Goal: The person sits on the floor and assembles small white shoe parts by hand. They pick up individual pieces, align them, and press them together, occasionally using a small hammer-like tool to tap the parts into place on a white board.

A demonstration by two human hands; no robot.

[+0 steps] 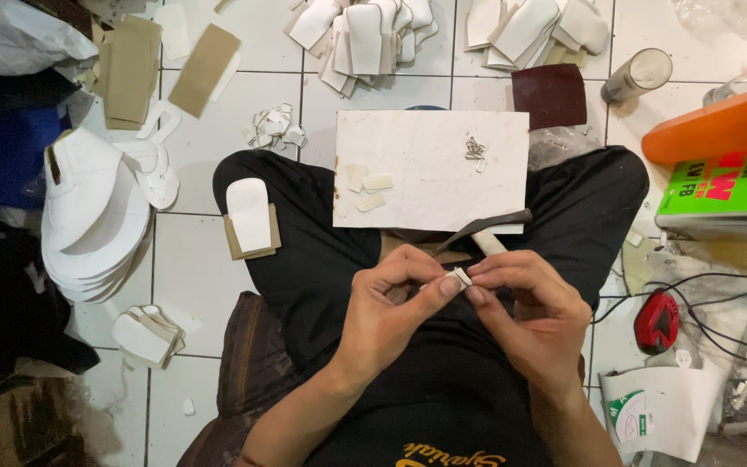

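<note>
My left hand (386, 303) and my right hand (525, 298) meet in front of my chest and pinch a small white cut piece (460, 277) between thumbs and forefingers. Just beyond them a white work board (430, 169) rests across my crossed legs. On the board lie a few small cream cut pieces (367, 186) at the left and a small cluster of metal clips (475, 151) at the upper right. A dark-headed tool with a pale handle (486, 227) lies at the board's near edge.
White shoe-part stacks lie left (88, 207) and at the top (373, 35). A white piece on brown card (251, 216) sits on my left knee. An orange bottle (719, 125), a green can (724, 186), a glass (637, 76) and a red device (657, 322) with cables stand right.
</note>
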